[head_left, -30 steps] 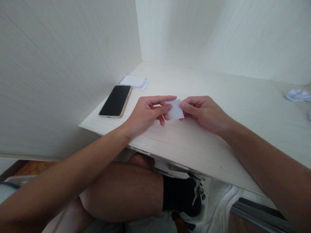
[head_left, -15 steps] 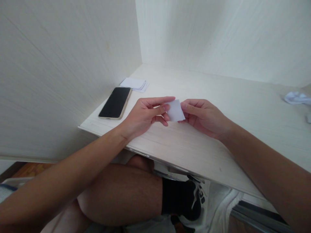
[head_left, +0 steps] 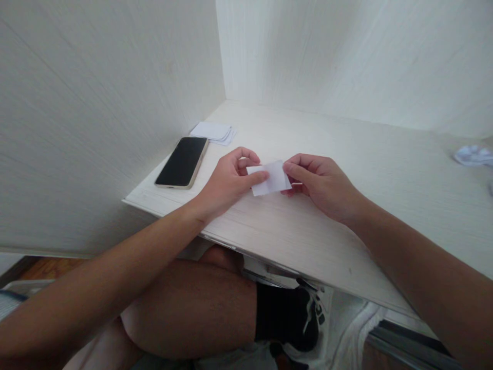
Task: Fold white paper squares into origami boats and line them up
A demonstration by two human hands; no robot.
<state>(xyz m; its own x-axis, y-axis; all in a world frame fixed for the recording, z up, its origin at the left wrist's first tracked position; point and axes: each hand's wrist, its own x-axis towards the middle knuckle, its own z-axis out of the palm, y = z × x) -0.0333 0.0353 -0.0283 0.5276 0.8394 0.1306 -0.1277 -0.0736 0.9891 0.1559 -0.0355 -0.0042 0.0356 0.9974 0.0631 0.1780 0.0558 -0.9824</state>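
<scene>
A small piece of white paper (head_left: 271, 180) is held between both hands just above the white desk. It looks folded or doubled, with a second edge showing at its right side. My left hand (head_left: 234, 177) pinches the paper's left part, thumb on top and the index finger curled above it. At the upper right corner, my right hand (head_left: 318, 180) grips the paper between thumb and fingers; its lower fingers are partly hidden behind it.
A black-screened phone (head_left: 183, 162) lies on the desk (head_left: 308, 241) at the left. Behind it is a small stack of white paper pieces (head_left: 211, 131) by the side panel (head_left: 115, 103). Crumpled white paper (head_left: 473, 155) sits at the far right. My crossed leg (head_left: 192, 308) is below the desk edge.
The paper now shows wider, its left part extending under my left thumb. My left index finger has curled back from the paper's top edge. My right hand has barely moved.
</scene>
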